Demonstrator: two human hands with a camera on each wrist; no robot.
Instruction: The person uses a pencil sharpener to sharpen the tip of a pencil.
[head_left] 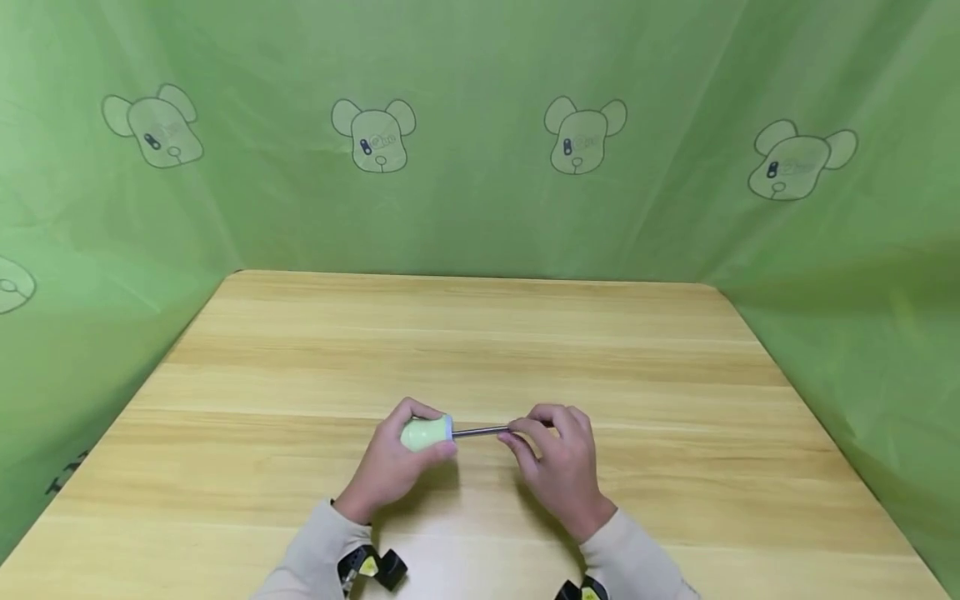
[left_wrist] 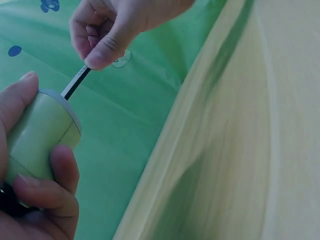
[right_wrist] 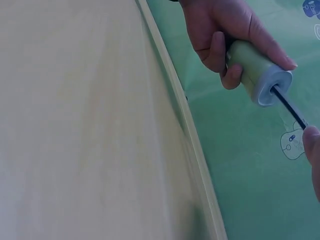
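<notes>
My left hand [head_left: 390, 467] grips a pale green cylindrical handle [head_left: 423, 433] with a light blue rim, fingers and thumb curled round it. A thin dark metal shaft [head_left: 480, 432] comes out of the rim end and points right. My right hand [head_left: 562, 467] pinches the shaft's far end between thumb and fingers, which hide the tip. In the left wrist view the shaft [left_wrist: 76, 82] shows small markings beside the right thumb. The right wrist view shows the shaft seated in a hole in the middle of the handle's rim [right_wrist: 272, 87].
Both hands are above the near middle of a wooden table [head_left: 480, 350]. Green cloth [head_left: 480, 208] with bear-head drawings hangs behind it and along both sides. Black devices [head_left: 371, 567] are strapped at both wrists over light sleeves.
</notes>
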